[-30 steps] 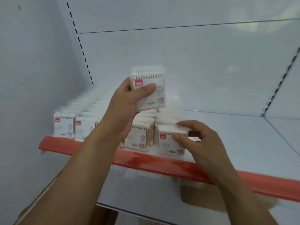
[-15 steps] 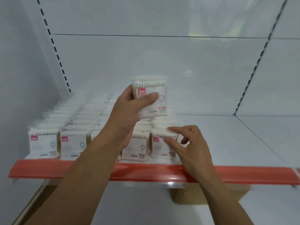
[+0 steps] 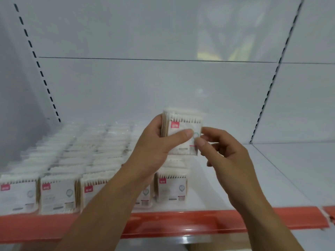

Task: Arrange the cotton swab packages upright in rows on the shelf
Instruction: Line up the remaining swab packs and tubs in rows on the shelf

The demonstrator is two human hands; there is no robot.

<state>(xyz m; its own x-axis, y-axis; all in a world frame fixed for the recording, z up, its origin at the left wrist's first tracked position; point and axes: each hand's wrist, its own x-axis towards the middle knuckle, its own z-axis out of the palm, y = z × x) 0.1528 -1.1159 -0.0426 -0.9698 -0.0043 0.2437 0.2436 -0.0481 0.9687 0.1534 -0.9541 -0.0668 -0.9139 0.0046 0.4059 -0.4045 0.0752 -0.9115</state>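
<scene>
My left hand (image 3: 159, 144) grips a cotton swab package (image 3: 183, 124) above the shelf, thumb across its front. The pack is white with a red label and wooden sticks showing. My right hand (image 3: 224, 151) pinches the same pack at its right lower edge with thumb and forefinger. Below them, several rows of upright swab packages (image 3: 56, 192) fill the left part of the white shelf (image 3: 253, 178). The rightmost front pack (image 3: 172, 187) stands upright just under the held one.
A red price strip (image 3: 199, 221) runs along the shelf's front edge. Slotted uprights (image 3: 268, 91) stand on the white back panel at left and right. Bare shelf surface lies to the right of the rows.
My right hand has let go of the front pack on the shelf and risen to the pack held in my left hand. The view has shifted left and down.
</scene>
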